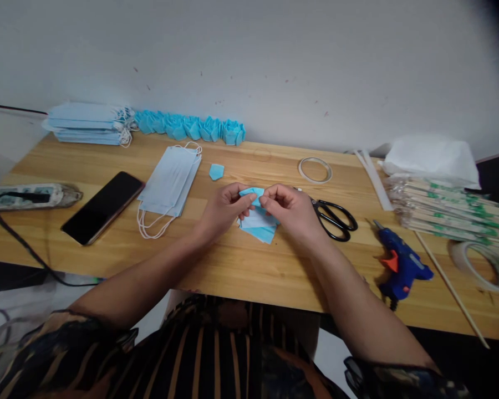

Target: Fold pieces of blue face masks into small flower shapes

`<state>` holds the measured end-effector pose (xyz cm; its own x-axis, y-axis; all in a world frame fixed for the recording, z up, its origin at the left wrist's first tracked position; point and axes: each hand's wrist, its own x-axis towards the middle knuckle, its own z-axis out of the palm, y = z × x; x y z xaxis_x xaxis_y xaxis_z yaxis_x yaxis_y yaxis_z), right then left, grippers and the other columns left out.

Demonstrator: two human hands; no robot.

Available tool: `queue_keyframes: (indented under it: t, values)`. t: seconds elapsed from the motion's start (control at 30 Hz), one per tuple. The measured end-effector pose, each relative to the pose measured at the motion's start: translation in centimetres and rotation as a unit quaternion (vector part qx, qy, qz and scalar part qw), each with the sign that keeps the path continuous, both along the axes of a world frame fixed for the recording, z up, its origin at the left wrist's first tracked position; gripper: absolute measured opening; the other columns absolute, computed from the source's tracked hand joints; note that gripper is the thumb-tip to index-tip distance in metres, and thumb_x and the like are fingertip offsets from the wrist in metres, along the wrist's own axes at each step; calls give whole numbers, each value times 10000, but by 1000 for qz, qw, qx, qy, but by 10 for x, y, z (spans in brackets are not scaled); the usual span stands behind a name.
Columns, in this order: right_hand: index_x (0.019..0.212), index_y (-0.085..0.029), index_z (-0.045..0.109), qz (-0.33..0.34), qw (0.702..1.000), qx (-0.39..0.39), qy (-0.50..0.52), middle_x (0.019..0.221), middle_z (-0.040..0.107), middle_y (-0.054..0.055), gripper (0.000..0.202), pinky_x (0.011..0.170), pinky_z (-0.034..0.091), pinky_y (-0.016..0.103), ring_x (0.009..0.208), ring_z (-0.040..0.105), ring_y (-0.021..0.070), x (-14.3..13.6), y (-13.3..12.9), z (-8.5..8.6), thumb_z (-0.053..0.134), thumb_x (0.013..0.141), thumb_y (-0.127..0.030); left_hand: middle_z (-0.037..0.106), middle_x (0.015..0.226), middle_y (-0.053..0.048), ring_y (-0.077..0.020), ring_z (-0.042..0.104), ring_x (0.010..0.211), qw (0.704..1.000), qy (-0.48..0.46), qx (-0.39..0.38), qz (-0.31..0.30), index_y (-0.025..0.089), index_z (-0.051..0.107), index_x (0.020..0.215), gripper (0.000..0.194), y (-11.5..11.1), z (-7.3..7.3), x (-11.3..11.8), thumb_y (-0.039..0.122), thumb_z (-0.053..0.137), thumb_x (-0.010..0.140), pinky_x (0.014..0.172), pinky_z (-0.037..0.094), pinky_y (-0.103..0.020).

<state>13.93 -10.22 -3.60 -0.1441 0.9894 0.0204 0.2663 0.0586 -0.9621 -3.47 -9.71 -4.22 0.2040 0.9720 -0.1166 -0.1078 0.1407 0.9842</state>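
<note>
My left hand and right hand pinch opposite edges of a blue piece; presumably this keeps its fold taut.

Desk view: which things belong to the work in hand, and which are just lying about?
Likely in the work:
- blue piece, in left hand and right hand
- blue sheets beneath
- blue flowers, of similar material
- masks, same blue

Seemingly just lying about:
- phone
- power strip
- glue gun, idle, possibly related
</note>
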Motion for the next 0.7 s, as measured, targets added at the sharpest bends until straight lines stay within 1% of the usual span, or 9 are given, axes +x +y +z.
queue_keyframes:
  t: [0.13, 0.3, 0.5, 0.6, 0.7]
  values:
    - [735, -214, 605, -3, 1000, 5, -2, 640, 518, -38, 208, 579, 370, 280, 601, 475, 118, 1, 1, 1, 660, 779, -409, 626, 550, 31, -63, 542, 471, 1000, -14, 11, 13, 151, 621, 760, 183, 2, 1, -1, 240, 689, 905, 498, 449, -169]
    - [718, -218, 591, -4, 1000, 6, -7, 635, 507, -39, 212, 569, 360, 280, 592, 468, 115, 1, 2, 0, 653, 776, -413, 628, 559, 20, -66, 550, 483, 999, -32, 23, 22, 154, 614, 732, 228, 3, -3, -3, 269, 692, 912, 497, 454, -168]
    - [710, -217, 595, -15, 1000, 1, -3, 622, 505, -47, 218, 572, 360, 282, 581, 473, 113, 1, 2, -1, 657, 759, -421, 617, 600, 4, -79, 556, 503, 998, -61, -7, 29, 160, 585, 691, 324, 5, -8, -4, 370, 674, 921, 485, 452, -193]
    - [718, -216, 602, -24, 1000, -15, 9, 615, 519, -45, 229, 573, 364, 285, 575, 491, 118, 1, 2, 0, 658, 759, -435, 623, 634, 0, -93, 582, 551, 996, -76, -1, 37, 161, 603, 738, 290, 6, -8, -4, 383, 659, 915, 515, 471, -203]
    - [719, -216, 600, -18, 1000, -24, 8, 615, 523, -45, 230, 571, 363, 283, 577, 494, 118, 1, 2, 1, 659, 767, -434, 636, 688, 12, -96, 604, 607, 997, -77, 12, 23, 158, 654, 857, 170, 6, -8, -4, 317, 712, 848, 557, 483, -201]
